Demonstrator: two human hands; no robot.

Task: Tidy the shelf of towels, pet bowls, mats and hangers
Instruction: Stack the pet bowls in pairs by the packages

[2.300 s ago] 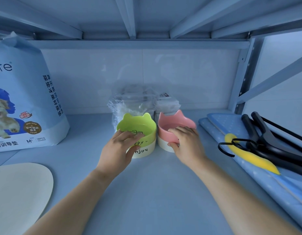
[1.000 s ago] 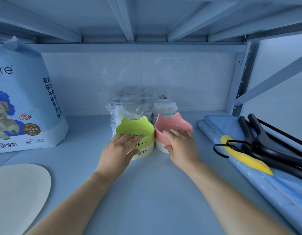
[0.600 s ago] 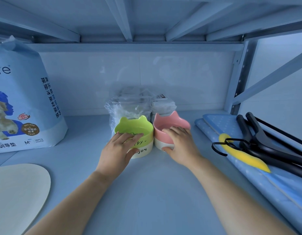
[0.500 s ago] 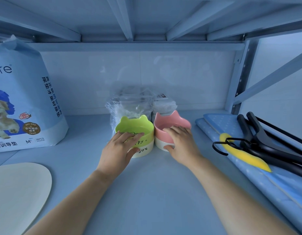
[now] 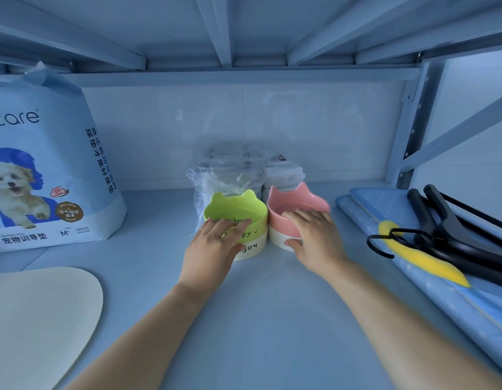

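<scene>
Now left hand (image 5: 213, 249) is gripping green bowl (image 5: 238, 220), right hand (image 5: 314, 237) gripping pink bowl (image 5: 289, 209); both eared, white-based, touching side by side mid-shelf (image 5: 258, 319), in front of wrapped towels (image 5: 230, 173).

The left hand (image 5: 213, 246) and right hand (image 5: 314, 237) have nudged the green bowl (image 5: 235, 206) and pink bowl (image 5: 278, 228) slightly farther back, their sides now touching.

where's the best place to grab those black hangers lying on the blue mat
Grip the black hangers at their thick necks, just behind the hooks, coming from above. They lie flat, bunched together on the blue mat, so one grip there probably gathers them all; the thin hooks alone would likely let them swing.
</scene>
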